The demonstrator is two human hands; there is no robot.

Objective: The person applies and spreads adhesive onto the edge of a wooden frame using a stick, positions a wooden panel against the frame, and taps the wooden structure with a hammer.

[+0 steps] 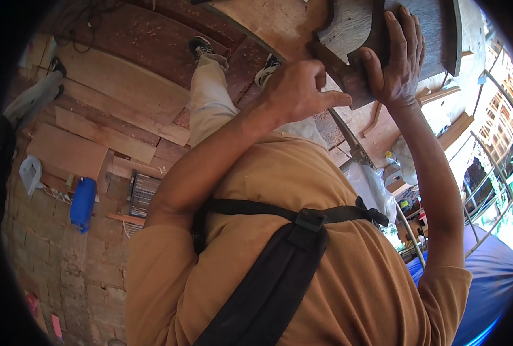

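The right hand (pixel 396 57) clasped the dark curved wood piece (pixel 354 34), fingers wrapped over its edge seemingly to steady it, while the left hand (pixel 300 86), fingers curled narrow just below, pressed beside the blade (pixel 349 135) under them.

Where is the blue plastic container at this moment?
In the head view the blue plastic container lies at the left side on the floor, beside a white plastic bag and below the wooden boards, far from both hands.
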